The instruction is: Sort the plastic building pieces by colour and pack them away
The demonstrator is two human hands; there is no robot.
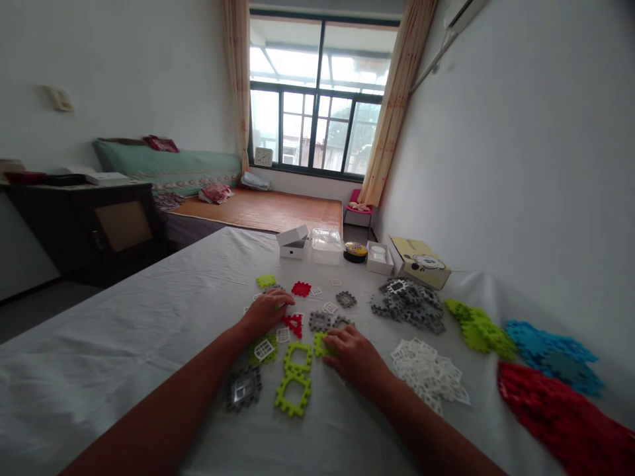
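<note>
My right hand (350,350) has its fingers closed at the right edge of a lime-green interlocking building piece (319,344). My left hand (268,312) is closed, its fingers curled down over loose pieces; whatever they hold is hidden. A red triangular piece (294,324) lies just beside its fingertips. Between my forearms are two lime-green square frames (292,395) in a row, touching. Left of them, a white window piece (264,350) rests on a green one, above a grey square piece (243,389). Grey toothed pieces (320,321) lie beyond my right hand.
On the white cloth (198,297), to the right, are piles of white window pieces (426,373), grey pieces (409,304), green pieces (481,327), blue pieces (553,357) and red pieces (560,413). Behind stand a white box (292,250), a clear tub (326,246) and a yellow box (419,261).
</note>
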